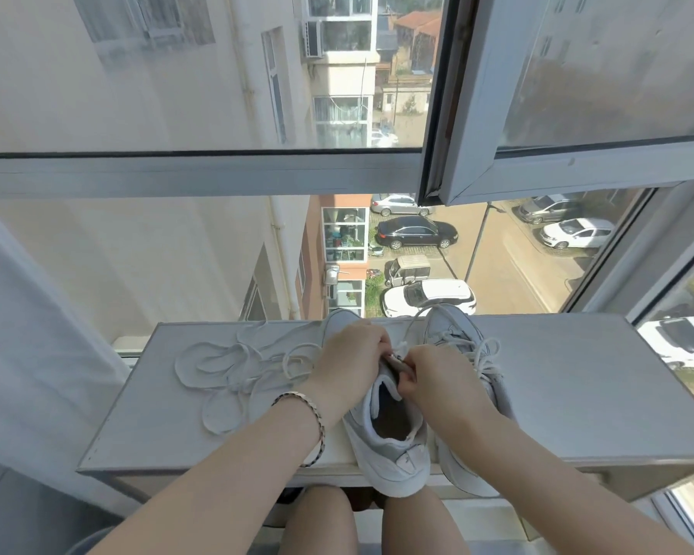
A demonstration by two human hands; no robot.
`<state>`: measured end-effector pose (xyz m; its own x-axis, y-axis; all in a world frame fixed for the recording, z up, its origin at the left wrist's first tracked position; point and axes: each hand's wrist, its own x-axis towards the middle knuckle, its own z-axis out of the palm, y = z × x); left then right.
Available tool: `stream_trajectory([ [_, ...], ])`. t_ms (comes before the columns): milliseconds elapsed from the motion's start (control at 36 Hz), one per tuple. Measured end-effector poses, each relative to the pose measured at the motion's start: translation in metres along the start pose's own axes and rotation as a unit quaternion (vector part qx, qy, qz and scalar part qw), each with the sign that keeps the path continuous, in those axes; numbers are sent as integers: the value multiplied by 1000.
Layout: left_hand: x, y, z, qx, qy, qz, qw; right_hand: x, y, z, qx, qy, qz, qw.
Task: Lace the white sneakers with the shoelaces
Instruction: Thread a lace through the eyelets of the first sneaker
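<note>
A white sneaker (389,446) lies on the grey table (577,386), its heel hanging over the near edge. My left hand (353,362) grips its upper from the left. My right hand (429,378) pinches a white lace end (402,348) at the tongue, just beside the left hand's fingers. A second white sneaker (457,334) with laces in it stands right behind my right hand. A long loose white shoelace (237,366) lies in loops on the table to the left.
The table stands against a tall window (217,170) with an open sash (497,170) at the upper right. A white curtain (25,334) hangs at the left. My bare knees (361,518) are under the table's near edge.
</note>
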<state>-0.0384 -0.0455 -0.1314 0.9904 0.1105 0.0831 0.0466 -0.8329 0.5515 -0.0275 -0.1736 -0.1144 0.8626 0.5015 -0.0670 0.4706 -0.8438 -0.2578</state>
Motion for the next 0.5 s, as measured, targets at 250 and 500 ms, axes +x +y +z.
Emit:
stream_trajectory([
  [250, 0, 5, -1, -51, 20, -60, 997, 1, -5, -7, 21, 6, 25, 999],
  [500, -2, -15, -11, -71, -21, 24, 997, 1, 2, -10, 180, 13, 43, 983],
])
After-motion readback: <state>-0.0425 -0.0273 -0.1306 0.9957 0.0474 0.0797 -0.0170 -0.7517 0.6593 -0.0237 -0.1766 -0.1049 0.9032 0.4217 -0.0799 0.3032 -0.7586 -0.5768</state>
